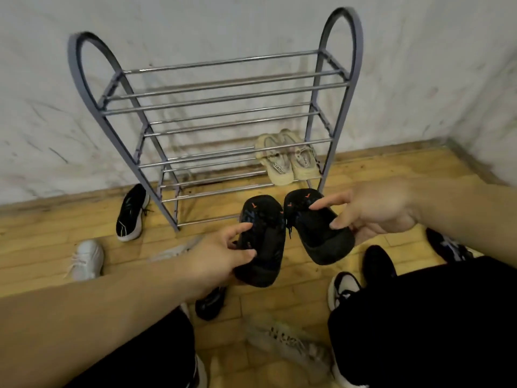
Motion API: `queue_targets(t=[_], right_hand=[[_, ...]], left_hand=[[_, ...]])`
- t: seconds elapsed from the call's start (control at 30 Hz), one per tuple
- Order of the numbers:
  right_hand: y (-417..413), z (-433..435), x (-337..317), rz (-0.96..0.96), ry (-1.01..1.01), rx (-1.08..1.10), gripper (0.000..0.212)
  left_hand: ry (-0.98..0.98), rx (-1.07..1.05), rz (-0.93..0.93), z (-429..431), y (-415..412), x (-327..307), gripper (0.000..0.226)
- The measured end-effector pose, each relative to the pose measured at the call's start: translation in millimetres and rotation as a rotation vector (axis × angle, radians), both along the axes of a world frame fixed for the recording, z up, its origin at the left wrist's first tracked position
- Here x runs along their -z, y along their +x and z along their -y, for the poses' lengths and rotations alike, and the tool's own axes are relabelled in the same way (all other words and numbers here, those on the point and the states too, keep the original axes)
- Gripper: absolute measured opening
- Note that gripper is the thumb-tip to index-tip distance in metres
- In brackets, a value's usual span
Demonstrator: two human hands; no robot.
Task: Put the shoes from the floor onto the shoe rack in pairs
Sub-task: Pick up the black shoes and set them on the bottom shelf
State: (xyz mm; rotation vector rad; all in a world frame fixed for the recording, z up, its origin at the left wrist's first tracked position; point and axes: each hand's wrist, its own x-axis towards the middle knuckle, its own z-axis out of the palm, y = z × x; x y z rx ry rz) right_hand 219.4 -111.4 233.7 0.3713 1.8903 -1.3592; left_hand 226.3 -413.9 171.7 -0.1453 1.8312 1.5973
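A metal shoe rack (223,107) with several tiers of bars stands against the white wall. A beige pair of shoes (285,161) sits on its low right side. My left hand (221,256) grips one black shoe (265,242) and my right hand (369,211) grips the matching black shoe (316,228). Both are held side by side in front of the rack's bottom tier, toes toward the rack. On the floor lie a black-and-white shoe (131,214) left of the rack and a white shoe (86,259) further left.
More loose shoes lie on the wooden floor near my legs: a black one (209,303), a grey patterned one (288,345), a black-and-white one (344,287), a black one (377,261) and a dark one (447,247) at the right.
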Motion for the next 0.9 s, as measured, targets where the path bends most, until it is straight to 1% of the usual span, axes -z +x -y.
queue_targets(t=[0.03, 0.13, 0.2, 0.27, 0.37, 0.47, 0.53, 0.57, 0.6, 0.67, 0.7, 0.73, 0.8, 0.9], right_hand=[[-6.0, -1.7, 5.2, 0.051, 0.041, -0.035, 0.050], [-22.1, -18.8, 35.4, 0.180, 0.122, -0.102, 0.050], [-35.2, -35.8, 59.1, 0.249, 0.131, -0.129, 0.050], [-48.0, -52.3, 89.2, 0.278, 0.125, -0.108, 0.050], [-60.7, -73.5, 159.0, 0.234, 0.086, -0.025, 0.056], [-65.8, -81.0, 237.2, 0.091, 0.097, 0.057, 0.067], [-65.9, -77.5, 281.7, -0.048, 0.197, 0.074, 0.073], [-64.6, -73.6, 299.8, -0.092, 0.280, 0.069, 0.072], [-61.9, -69.8, 316.2, -0.116, 0.366, 0.062, 0.073], [-52.4, -62.2, 345.1, -0.139, 0.489, 0.006, 0.087], [-47.7, -58.6, 355.5, -0.128, 0.546, -0.055, 0.094], [-43.4, -55.9, 364.8, -0.114, 0.608, -0.126, 0.099], [-37.3, -52.0, 374.5, -0.082, 0.713, -0.250, 0.101], [-37.2, -56.6, 379.4, -0.125, 0.806, -0.303, 0.100]], left_hand=[[-0.032, 0.029, 0.020, -5.0, -5.0, 12.1, 0.059], [-0.053, 0.015, 0.101, -26.5, -17.8, 49.9, 0.062], [-0.069, -0.007, 0.129, -43.1, -32.0, 81.0, 0.063], [-0.053, -0.023, 0.150, -56.3, -49.7, 118.1, 0.065], [-0.020, -0.059, 0.193, -71.1, -73.9, 178.0, 0.061], [-0.060, -0.095, 0.223, -79.8, -92.8, 227.2, 0.061], [-0.194, -0.028, 0.187, -78.0, -98.7, 256.2, 0.062], [-0.303, 0.056, 0.153, -75.3, -98.3, 267.8, 0.067], [-0.422, 0.153, 0.110, -72.1, -95.7, 278.9, 0.077], [-0.614, 0.318, 0.035, -66.4, -86.7, 295.4, 0.099], [-0.680, 0.379, -0.003, -65.5, -81.6, 300.2, 0.105], [-0.733, 0.420, -0.048, -66.1, -77.4, 305.4, 0.108], [-0.809, 0.466, -0.119, -68.8, -74.3, 310.4, 0.112], [-0.857, 0.465, -0.159, -75.6, -80.7, 314.1, 0.113]])
